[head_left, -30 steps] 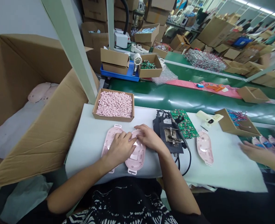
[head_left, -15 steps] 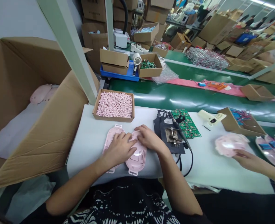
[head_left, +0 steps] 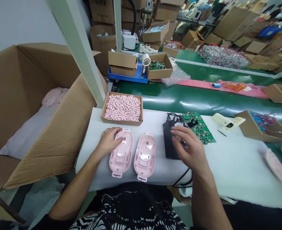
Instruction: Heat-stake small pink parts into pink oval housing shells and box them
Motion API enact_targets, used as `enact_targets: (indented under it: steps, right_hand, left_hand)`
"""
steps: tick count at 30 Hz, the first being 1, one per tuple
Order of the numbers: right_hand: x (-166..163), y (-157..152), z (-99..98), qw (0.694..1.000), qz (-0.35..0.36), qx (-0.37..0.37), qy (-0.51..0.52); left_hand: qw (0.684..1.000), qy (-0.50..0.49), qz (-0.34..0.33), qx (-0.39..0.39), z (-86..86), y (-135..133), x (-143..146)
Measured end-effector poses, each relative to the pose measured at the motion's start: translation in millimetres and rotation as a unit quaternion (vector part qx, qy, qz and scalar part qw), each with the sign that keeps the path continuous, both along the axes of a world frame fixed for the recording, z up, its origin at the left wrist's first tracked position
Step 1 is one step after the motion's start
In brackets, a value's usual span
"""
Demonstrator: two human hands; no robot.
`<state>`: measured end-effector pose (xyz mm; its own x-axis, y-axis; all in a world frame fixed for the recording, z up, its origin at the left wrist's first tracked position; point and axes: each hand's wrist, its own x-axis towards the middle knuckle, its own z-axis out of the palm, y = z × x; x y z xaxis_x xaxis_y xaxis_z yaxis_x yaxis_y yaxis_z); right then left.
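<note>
**Electronics assembly workshop on a busy factory floor**

A long green conveyor belt (head_left: 191,103) runs beside a white-covered workbench (head_left: 236,169) holding oval pink plastic casings (head_left: 124,159), a green circuit board (head_left: 198,127) and a brown cardboard tray of small pink parts (head_left: 120,122), while stacked brown cardboard cartons (head_left: 101,12) crowd the background.

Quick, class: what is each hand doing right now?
Left hand: open, resting on the pink oval plastic shell, not gripping.
Right hand: half-curled over the black rectangular tool base; cannot tell whether it holds anything.
</note>
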<state>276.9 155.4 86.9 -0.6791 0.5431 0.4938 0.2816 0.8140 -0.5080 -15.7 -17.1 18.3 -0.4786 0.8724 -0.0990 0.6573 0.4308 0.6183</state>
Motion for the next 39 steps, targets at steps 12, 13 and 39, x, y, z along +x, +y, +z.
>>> enact_targets:
  steps: [12,13,39]
  right_hand:
    - [75.0,29.6,-25.0,0.985,-0.173,0.017,0.003]
    - [80.7,38.2,-27.4,0.976,-0.216,0.020,0.000]
    - [2.9,53.2,25.5,0.994,-0.039,0.024,-0.096]
  left_hand:
    - [0.997,0.031,0.022,-0.069,4.9,16.3,-0.5]
    - [0.997,0.035,0.024,-0.072,4.5,18.3,-0.2]
    - [0.999,0.021,0.005,-0.040,-0.8,4.3,7.9]
